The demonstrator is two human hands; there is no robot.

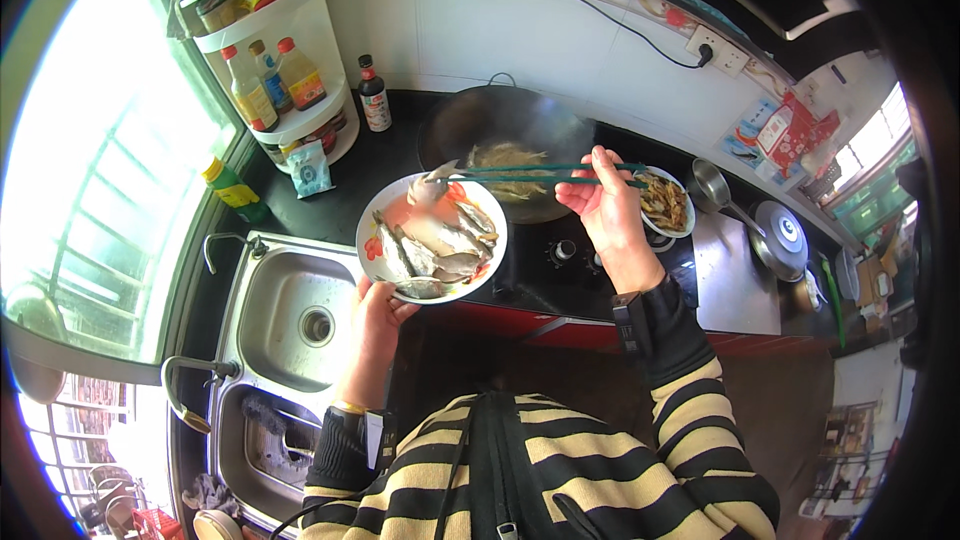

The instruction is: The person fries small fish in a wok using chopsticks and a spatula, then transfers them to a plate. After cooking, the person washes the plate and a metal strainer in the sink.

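Observation:
My left hand (382, 307) holds the near rim of a white bowl with a red floral pattern (369, 229). Several small raw fish (420, 251) lie in it in reddish liquid. A pair of green chopsticks (517, 174) is in my right hand (604, 199), and their tips grip one raw fish (431, 191) over the bowl's far side. Behind the bowl, a dark wok (465, 120) stands on the stove with fish frying in it (510, 161). To the right of the wok, partly behind my right hand, is a white bowl of fried fish (664, 202).
A double steel sink (289, 315) with faucets is at the left. Beside the window stand a green bottle (236, 191) and a corner rack (322, 109) with sauce bottles. A dark sauce bottle (373, 97) is near the wall. Right of the stove are a ladle (709, 180) and a lidded pan (780, 240).

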